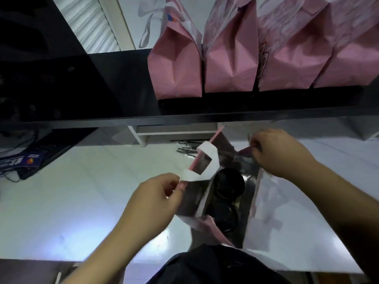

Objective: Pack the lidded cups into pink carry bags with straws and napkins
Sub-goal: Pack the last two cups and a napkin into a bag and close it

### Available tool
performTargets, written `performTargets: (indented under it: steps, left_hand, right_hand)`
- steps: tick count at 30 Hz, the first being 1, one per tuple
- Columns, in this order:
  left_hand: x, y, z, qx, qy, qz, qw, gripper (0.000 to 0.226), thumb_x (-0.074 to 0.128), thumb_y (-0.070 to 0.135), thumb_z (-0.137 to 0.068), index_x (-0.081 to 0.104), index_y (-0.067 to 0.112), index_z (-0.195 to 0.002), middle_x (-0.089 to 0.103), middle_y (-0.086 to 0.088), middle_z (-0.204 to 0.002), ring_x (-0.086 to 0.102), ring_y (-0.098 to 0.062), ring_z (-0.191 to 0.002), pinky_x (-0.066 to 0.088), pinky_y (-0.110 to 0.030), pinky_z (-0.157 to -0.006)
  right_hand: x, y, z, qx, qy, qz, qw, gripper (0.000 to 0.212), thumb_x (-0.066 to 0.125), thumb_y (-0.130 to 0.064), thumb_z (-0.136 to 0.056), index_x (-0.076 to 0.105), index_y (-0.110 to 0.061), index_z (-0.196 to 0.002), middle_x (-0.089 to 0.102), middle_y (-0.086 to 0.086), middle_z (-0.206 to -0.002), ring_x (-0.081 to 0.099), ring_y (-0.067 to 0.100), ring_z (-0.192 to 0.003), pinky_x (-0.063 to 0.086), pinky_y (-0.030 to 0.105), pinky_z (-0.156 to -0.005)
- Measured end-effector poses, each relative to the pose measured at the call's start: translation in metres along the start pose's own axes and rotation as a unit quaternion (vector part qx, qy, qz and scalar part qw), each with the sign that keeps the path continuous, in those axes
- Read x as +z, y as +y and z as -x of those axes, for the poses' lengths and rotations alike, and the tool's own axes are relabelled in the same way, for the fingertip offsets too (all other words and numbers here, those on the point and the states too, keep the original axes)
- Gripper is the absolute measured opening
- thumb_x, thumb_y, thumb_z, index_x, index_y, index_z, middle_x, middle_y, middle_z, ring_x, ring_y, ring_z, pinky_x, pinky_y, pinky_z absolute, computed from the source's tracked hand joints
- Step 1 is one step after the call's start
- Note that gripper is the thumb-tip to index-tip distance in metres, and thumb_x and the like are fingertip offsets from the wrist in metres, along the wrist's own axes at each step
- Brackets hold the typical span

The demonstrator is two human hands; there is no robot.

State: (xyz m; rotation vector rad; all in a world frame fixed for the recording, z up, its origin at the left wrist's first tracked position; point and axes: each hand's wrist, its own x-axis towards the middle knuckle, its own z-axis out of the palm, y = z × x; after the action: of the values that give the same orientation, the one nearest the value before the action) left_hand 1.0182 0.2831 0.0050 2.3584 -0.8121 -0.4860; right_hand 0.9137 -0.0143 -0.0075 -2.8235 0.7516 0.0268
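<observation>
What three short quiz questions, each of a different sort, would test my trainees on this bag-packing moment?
1. True or false: both the left hand and the right hand hold the rim of the open pink bag.
2. How many dark cup lids show inside that bag? A) none B) two C) five
3. Fill in: four packed pink bags stand in a row on the black ____.

Key: 1 true; 2 B; 3 shelf.

Cups (229, 183) mostly hidden in bag (264, 201); rt bag side blurred.
</observation>
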Motion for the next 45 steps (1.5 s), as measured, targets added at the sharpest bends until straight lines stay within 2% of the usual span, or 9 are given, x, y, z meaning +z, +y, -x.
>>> performTargets:
  steps: [4, 7, 12, 17, 20, 23, 27, 33, 45]
  left_hand:
    - [-0.001, -0.008, -0.036, 0.005, 0.0, 0.085, 0.996, 0.022, 0.063, 0.034, -0.102, 0.08, 0.032, -0.088, 0.078, 0.016, -0.081, 0.072, -0.004, -0.075, 0.059, -0.031, -0.069]
    - [0.0, -0.008, -0.06, 0.003, -0.009, 0.195, 0.981, 0.023, 0.068, 0.027, -0.101, 0.083, 0.037, -0.087, 0.08, 0.011, -0.083, 0.075, -0.004, -0.075, 0.056, -0.016, -0.065]
    - [0.007, -0.009, -0.09, -0.026, -0.07, 0.26, 0.963, 0.016, 0.07, 0.022, -0.099, 0.085, 0.025, -0.092, 0.081, -0.001, -0.084, 0.076, -0.014, -0.077, 0.056, -0.026, -0.071]
    - [0.01, -0.008, -0.1, -0.019, -0.101, 0.297, 0.949, 0.015, 0.073, 0.036, -0.09, 0.085, 0.027, -0.094, 0.082, -0.002, -0.093, 0.078, -0.017, -0.088, 0.057, -0.021, -0.075]
    - [0.014, -0.007, -0.101, -0.004, -0.105, 0.305, 0.947, 0.012, 0.073, 0.03, -0.094, 0.085, 0.028, -0.093, 0.082, 0.0, -0.093, 0.078, -0.014, -0.086, 0.056, -0.015, -0.07]
    - [0.019, -0.005, -0.101, 0.0, -0.103, 0.321, 0.942, 0.013, 0.073, 0.024, -0.096, 0.085, 0.027, -0.093, 0.083, -0.001, -0.092, 0.078, -0.012, -0.084, 0.056, -0.015, -0.07]
    - [0.021, -0.003, -0.102, 0.008, -0.09, 0.309, 0.947, 0.013, 0.073, 0.033, -0.09, 0.085, 0.028, -0.092, 0.082, 0.001, -0.092, 0.078, -0.012, -0.085, 0.056, -0.017, -0.072]
    - [0.018, 0.002, -0.101, -0.007, -0.105, 0.293, 0.95, 0.011, 0.075, 0.027, -0.094, 0.085, 0.024, -0.092, 0.082, -0.001, -0.087, 0.078, -0.014, -0.078, 0.056, -0.019, -0.069]
    - [0.016, 0.014, -0.101, -0.047, -0.116, 0.322, 0.938, 0.027, 0.072, 0.028, -0.086, 0.082, 0.004, -0.093, 0.077, -0.001, -0.065, 0.071, -0.005, -0.053, 0.051, -0.011, -0.056]
  right_hand:
    - [0.001, 0.008, 0.023, 0.021, -0.048, -0.046, 0.998, 0.017, 0.054, -0.031, -0.101, 0.069, -0.026, -0.096, 0.068, -0.004, -0.086, 0.057, 0.011, -0.07, 0.044, 0.03, -0.06]
    - [0.005, 0.007, 0.051, 0.036, -0.079, -0.085, 0.993, 0.022, 0.048, -0.031, -0.104, 0.071, -0.034, -0.105, 0.072, -0.008, -0.09, 0.063, 0.011, -0.076, 0.055, 0.034, -0.069]
    - [0.013, -0.004, 0.092, 0.04, -0.13, -0.117, 0.984, 0.026, 0.042, -0.034, -0.106, 0.066, -0.038, -0.114, 0.065, -0.018, -0.089, 0.055, 0.002, -0.074, 0.039, 0.016, -0.061]
    - [0.01, 0.003, 0.105, 0.074, -0.155, -0.212, 0.962, 0.031, 0.047, -0.042, -0.102, 0.07, -0.022, -0.093, 0.072, -0.009, -0.083, 0.065, 0.012, -0.075, 0.053, 0.032, -0.068]
    - [0.014, 0.037, 0.083, 0.16, -0.113, -0.274, 0.941, 0.028, 0.048, -0.027, -0.102, 0.073, -0.027, -0.09, 0.075, -0.014, -0.08, 0.07, 0.007, -0.071, 0.058, 0.035, -0.071]
    - [0.038, 0.068, 0.048, 0.201, -0.05, -0.185, 0.961, 0.02, 0.054, -0.021, -0.099, 0.072, -0.025, -0.104, 0.075, -0.008, -0.095, 0.068, 0.012, -0.078, 0.058, 0.034, -0.076]
    - [0.078, 0.098, 0.002, 0.153, -0.063, -0.086, 0.982, 0.031, 0.064, -0.018, -0.095, 0.066, -0.014, -0.126, 0.071, 0.007, -0.117, 0.065, 0.025, -0.097, 0.055, 0.035, -0.085]
    - [0.12, 0.124, -0.063, 0.184, -0.08, -0.082, 0.976, 0.045, 0.057, -0.027, -0.099, 0.055, -0.015, -0.143, 0.058, 0.012, -0.141, 0.053, 0.033, -0.128, 0.047, 0.046, -0.107]
    - [0.14, 0.155, -0.111, 0.139, -0.059, 0.058, 0.987, 0.058, 0.068, -0.017, -0.086, 0.055, -0.024, -0.142, 0.06, 0.015, -0.134, 0.054, 0.037, -0.119, 0.048, 0.046, -0.097]
